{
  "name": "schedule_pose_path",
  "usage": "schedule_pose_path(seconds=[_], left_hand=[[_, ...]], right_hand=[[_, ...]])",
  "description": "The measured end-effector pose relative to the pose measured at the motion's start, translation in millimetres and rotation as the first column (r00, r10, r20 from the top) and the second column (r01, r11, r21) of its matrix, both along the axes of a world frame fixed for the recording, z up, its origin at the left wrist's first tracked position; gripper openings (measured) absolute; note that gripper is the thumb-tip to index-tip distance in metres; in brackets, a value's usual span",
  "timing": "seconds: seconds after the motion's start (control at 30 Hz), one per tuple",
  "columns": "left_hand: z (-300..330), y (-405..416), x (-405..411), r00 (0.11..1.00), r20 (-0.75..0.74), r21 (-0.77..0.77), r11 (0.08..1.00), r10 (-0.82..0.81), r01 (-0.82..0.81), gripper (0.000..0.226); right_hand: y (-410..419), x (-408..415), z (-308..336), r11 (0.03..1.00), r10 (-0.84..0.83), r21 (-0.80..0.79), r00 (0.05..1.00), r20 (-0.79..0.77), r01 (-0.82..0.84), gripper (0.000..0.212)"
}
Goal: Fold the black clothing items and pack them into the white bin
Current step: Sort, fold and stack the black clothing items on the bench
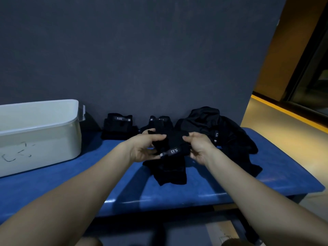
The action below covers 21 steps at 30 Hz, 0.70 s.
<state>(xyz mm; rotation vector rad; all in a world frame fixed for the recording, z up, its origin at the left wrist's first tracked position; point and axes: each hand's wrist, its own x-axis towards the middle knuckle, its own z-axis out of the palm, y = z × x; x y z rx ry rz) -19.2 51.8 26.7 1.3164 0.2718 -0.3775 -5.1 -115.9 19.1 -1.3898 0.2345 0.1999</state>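
A black garment (170, 157) is gripped at both sides by the left hand (143, 148) and right hand (200, 146), fingers curled, mid-tabletop (124, 189); bare blue surface lies between it and the white bin (37, 137).

Your blue bench (204, 189) stands against the grey wall. Far left on it: white bin (40, 139). Along the back: two folded black items (118, 126) (160, 122). Right: loose black pile (230, 135). Centre: black garment (168, 172), its lower part on the pad.
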Motion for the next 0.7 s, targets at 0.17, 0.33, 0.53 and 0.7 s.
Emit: schedule_pose_path(seconds=[0.17, 0.33, 0.53, 0.7], left_hand=[[-2, -5, -2, 0.997, 0.015, 0.041, 0.996, 0.077, -0.077, 0.016], [10, -3, 12, 0.948, 0.125, -0.054, 0.956, 0.292, -0.288, 0.013], [3, -5, 5, 0.963, 0.146, -0.003, 0.973, 0.227, -0.229, 0.026], [-28, -8, -14, 0.987, 0.006, 0.091, 0.983, 0.158, -0.158, 0.025]], right_hand=[[5, 3, -1, 0.996, -0.082, 0.042, 0.996, -0.041, 0.084, 0.013], [8, 5, 19, 0.990, -0.015, 0.140, 1.000, -0.001, 0.015, 0.015], [8, 6, 4, 0.999, -0.044, 0.008, 0.998, 0.038, 0.044, 0.038], [8, -5, -25, 0.992, 0.024, -0.119, 0.993, -0.117, -0.038, 0.027]])
